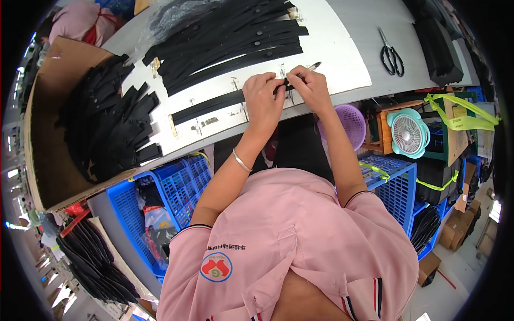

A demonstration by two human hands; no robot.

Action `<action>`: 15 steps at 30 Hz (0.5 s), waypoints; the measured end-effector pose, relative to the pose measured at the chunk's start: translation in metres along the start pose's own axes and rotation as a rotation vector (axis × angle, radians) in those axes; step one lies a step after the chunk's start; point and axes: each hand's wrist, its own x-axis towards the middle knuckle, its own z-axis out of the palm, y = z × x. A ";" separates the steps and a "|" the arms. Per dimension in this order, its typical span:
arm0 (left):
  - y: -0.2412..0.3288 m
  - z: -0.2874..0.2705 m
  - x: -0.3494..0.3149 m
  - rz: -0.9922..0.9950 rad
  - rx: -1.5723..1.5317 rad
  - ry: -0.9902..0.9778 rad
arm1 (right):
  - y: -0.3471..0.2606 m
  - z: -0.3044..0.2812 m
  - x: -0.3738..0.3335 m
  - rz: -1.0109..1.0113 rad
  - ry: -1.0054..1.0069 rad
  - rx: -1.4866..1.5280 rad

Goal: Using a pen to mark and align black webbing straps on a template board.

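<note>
My left hand [262, 99] is closed at the end of a black fabric strip [209, 105], its thumb and fingertips pinched on the dark material. Beside it, almost touching, my right hand [311, 90] is closed around a slim pen-like tool [316, 66], whose end sticks out up and to the right. Exactly what the fingertips press between them is too small to make out. The strip lies along the near part of a white board [348, 67] with markings on it. Farther up the board, many more black strips [230, 48] lie side by side, some with small round buttons.
A cardboard box [45, 123] heaped with black pieces stands at the left. Black-handled scissors [393, 59] lie on the grey table to the right, near a dark block [436, 51]. Below the edge are blue crates [128, 214], a purple basket [350, 125] and a turquoise fan [409, 132].
</note>
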 end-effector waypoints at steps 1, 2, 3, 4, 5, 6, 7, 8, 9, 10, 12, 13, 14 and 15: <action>0.000 0.000 0.000 -0.002 0.001 0.002 | -0.002 -0.001 0.000 -0.024 -0.045 -0.028; 0.000 0.000 0.000 -0.003 0.003 0.005 | -0.004 -0.001 0.000 -0.024 -0.046 -0.027; 0.000 0.000 0.000 -0.004 0.004 0.006 | -0.006 -0.002 0.000 -0.058 -0.054 -0.059; 0.000 0.000 0.000 -0.007 0.000 0.006 | -0.008 -0.002 -0.001 -0.091 -0.062 -0.092; 0.000 0.000 0.000 -0.009 -0.003 0.006 | -0.008 -0.002 0.000 -0.092 -0.065 -0.092; 0.000 0.000 0.001 -0.010 -0.001 0.009 | -0.007 -0.002 0.000 -0.098 -0.064 -0.110; 0.000 -0.001 0.000 -0.011 -0.004 0.008 | -0.007 0.000 0.001 -0.105 -0.066 -0.125; -0.001 -0.002 0.000 -0.012 -0.006 0.008 | -0.007 0.000 0.001 -0.109 -0.073 -0.121; -0.001 -0.002 0.001 -0.016 0.002 0.014 | -0.006 0.000 0.002 -0.109 -0.082 -0.122; -0.003 -0.003 0.000 0.007 0.003 0.022 | -0.007 0.001 0.002 -0.113 -0.095 -0.120; -0.008 -0.005 -0.004 0.032 0.002 -0.021 | 0.002 0.000 0.000 -0.075 -0.083 -0.039; -0.003 -0.008 -0.007 0.029 0.017 -0.014 | 0.006 -0.002 -0.001 -0.024 -0.058 0.033; 0.004 -0.016 -0.012 0.040 0.096 -0.024 | 0.006 -0.003 -0.002 -0.012 -0.021 0.078; 0.009 -0.023 -0.017 0.051 0.174 -0.036 | 0.005 -0.005 -0.005 0.002 0.016 0.124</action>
